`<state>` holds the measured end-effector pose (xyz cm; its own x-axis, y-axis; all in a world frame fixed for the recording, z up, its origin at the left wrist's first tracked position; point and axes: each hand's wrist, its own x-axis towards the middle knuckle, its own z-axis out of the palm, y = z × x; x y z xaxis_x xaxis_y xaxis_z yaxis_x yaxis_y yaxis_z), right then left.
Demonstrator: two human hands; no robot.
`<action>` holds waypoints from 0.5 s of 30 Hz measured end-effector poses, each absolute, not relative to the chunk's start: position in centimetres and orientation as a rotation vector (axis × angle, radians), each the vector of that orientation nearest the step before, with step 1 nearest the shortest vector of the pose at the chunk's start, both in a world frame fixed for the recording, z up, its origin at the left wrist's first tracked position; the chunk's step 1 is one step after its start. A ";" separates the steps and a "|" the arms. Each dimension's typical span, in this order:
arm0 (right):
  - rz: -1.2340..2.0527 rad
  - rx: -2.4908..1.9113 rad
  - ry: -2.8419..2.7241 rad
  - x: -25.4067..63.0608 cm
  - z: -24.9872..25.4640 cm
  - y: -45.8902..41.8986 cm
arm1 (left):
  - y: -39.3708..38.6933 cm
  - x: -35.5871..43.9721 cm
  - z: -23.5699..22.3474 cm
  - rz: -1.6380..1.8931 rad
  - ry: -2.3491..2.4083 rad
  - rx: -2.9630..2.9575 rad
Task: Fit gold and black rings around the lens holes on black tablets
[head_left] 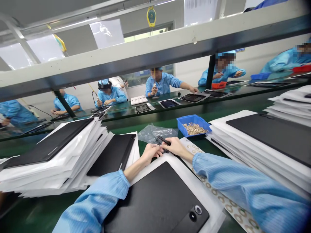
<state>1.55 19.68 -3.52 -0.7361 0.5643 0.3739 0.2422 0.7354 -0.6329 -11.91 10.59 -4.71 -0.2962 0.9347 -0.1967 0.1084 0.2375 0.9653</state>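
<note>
Black slim stylus [164, 140] sits pinched in the right hand [177, 146], its long axis pointing toward 10 o'clock; the curled left hand [151, 153] lies just beside at 9 o'clock, its grip unclear.

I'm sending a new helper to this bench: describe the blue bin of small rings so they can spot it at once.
On the green workbench, find the tall stack of black panels in white sleeves on the right. Just left of it sits a small blue plastic bin, the only bin this near the person, and it holds loose tan rings.
</note>
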 end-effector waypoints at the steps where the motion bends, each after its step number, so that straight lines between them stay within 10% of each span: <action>1: 0.758 -0.608 -2.382 1.6 -3.5 19.7 | 10.6 -11.9 -4.8 1.168 1.629 1.001; 15: 0.673 -0.699 -2.584 1.2 -3.5 19.8 | 10.5 -11.7 -4.7 1.166 1.663 1.087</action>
